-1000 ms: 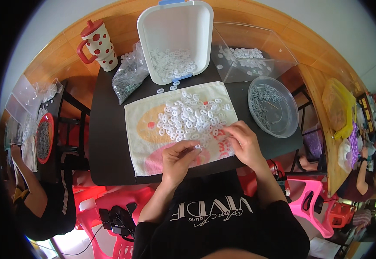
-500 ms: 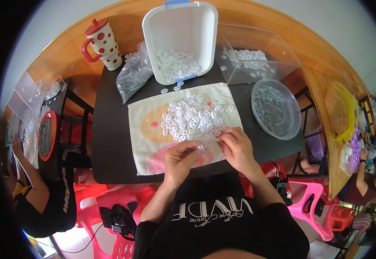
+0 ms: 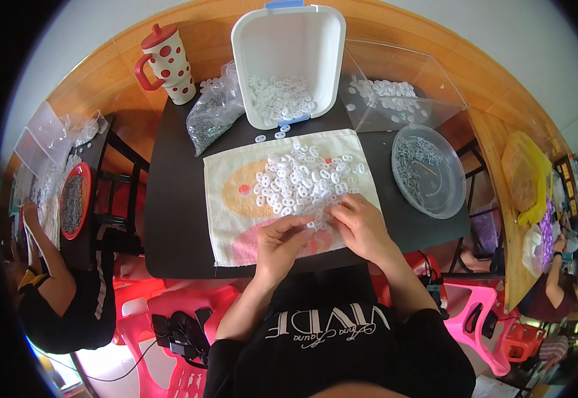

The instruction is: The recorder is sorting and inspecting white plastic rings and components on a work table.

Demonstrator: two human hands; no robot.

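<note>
My left hand [image 3: 281, 244] is closed in a pinch at the near edge of the heap, with a small white oval plastic piece [image 3: 311, 225] at its fingertips. Close by on the right, my right hand [image 3: 360, 229] is bent with its fingers together over the heap's near side; what they grip, if anything, is too small to make out. The heap of white two-holed oval pieces [image 3: 295, 179] lies on a patterned towel [image 3: 222, 225], just beyond both hands.
Behind the towel a white bin [image 3: 289, 46] leans open with more pieces inside. A bag of small metal parts [image 3: 212, 119] and a dotted tumbler [image 3: 169, 66] stand left. To the right are a clear box [image 3: 401, 73] and a round tub of metal parts [image 3: 428, 172]. People sit at both sides.
My right hand has shifted slightly left, closer to my left hand. The left hand keeps its pinch, and the whole view has shifted a little.
</note>
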